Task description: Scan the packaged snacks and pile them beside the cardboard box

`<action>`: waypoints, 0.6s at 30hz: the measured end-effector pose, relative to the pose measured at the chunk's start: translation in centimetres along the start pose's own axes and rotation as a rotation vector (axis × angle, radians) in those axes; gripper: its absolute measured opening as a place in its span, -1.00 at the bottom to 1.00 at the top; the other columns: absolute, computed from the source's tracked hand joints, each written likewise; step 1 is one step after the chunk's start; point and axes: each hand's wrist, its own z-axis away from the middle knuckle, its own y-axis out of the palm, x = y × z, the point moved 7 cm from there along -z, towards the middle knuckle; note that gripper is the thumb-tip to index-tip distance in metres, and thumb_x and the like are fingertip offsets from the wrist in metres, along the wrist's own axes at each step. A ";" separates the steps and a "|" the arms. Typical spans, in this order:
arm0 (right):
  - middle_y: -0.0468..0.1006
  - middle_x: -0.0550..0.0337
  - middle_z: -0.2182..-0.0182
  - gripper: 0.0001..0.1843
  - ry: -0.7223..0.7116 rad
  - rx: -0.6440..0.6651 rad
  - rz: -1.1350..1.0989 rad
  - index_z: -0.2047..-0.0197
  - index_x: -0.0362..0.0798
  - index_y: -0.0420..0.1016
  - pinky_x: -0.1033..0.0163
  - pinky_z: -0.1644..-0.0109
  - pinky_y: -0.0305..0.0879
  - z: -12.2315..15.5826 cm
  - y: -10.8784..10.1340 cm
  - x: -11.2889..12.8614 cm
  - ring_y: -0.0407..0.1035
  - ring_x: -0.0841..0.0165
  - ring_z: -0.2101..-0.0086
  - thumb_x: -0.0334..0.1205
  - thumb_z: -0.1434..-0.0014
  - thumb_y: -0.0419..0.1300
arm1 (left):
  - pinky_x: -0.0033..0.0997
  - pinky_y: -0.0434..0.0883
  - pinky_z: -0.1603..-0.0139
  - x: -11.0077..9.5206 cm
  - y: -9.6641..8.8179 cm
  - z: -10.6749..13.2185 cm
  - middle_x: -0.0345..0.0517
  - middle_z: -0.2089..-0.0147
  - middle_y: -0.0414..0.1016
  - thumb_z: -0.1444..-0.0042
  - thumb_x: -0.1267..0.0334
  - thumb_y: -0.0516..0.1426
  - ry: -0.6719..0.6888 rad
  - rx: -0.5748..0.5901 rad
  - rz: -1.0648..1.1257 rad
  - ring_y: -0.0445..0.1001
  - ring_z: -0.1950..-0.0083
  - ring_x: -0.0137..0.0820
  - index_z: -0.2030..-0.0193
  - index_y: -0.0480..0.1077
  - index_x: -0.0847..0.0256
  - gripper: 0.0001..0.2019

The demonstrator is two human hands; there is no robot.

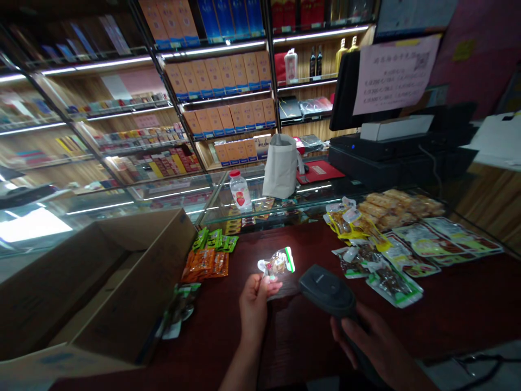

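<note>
Left hand (pixel 254 307) pinches a snack packet (pixel 277 264), label lost to glare.

We see shiny and dull plastic.
The snack packet (pixel 278 263) is glossy, the scanner (pixel 328 290) is matt, and the box (pixel 122 282) is plain cardboard.

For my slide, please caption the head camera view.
Left hand holds a small snack packet near a handheld barcode scanner gripped in the right hand.
</note>
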 end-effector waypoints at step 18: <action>0.43 0.23 0.61 -0.36 0.149 0.019 0.076 0.37 -0.06 0.49 0.33 0.56 0.22 1.2 -0.9 -2.8 0.25 0.42 0.64 0.43 -0.02 0.18 | -0.48 0.54 0.31 2.4 -3.2 3.1 0.03 0.29 0.63 -0.07 0.17 0.31 -0.232 -0.117 0.332 0.63 0.34 -0.36 0.30 0.33 0.29 -0.72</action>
